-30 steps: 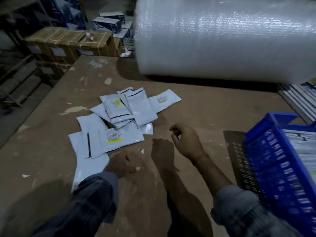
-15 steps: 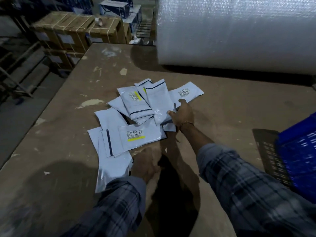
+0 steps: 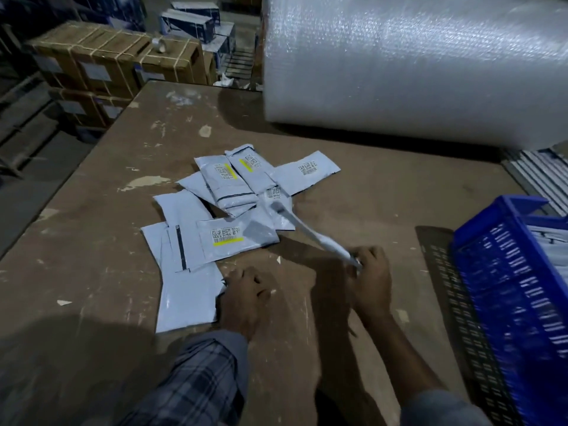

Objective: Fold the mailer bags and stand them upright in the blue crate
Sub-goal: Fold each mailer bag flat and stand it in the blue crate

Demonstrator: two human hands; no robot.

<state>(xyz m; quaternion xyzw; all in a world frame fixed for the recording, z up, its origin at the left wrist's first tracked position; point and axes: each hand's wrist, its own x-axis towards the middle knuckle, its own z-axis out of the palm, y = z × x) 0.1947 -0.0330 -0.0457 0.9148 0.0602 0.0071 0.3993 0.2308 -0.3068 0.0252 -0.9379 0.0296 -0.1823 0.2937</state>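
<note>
Above the table (image 3: 384, 192), the right hand (image 3: 370, 272) pinches one mailer bag (image 3: 310, 230) by its end while the left hand (image 3: 242, 298) rests loosely curled and empty, so the limp bag may slip or snag the pile (image 3: 221, 210).

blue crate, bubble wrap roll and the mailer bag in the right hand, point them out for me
blue crate (image 3: 504, 259): head view, on its perforated near wall.
bubble wrap roll (image 3: 415, 66): head view, on its curved side.
mailer bag (image 3: 310, 229): head view, mid-length of the lifted bag.

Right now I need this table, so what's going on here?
A person is sorting mailer bags. The right hand pinches one bag, lifted edge-on off the pile on the table. The left hand rests by the nearest flat bag. The blue crate on the right already holds some.
</note>
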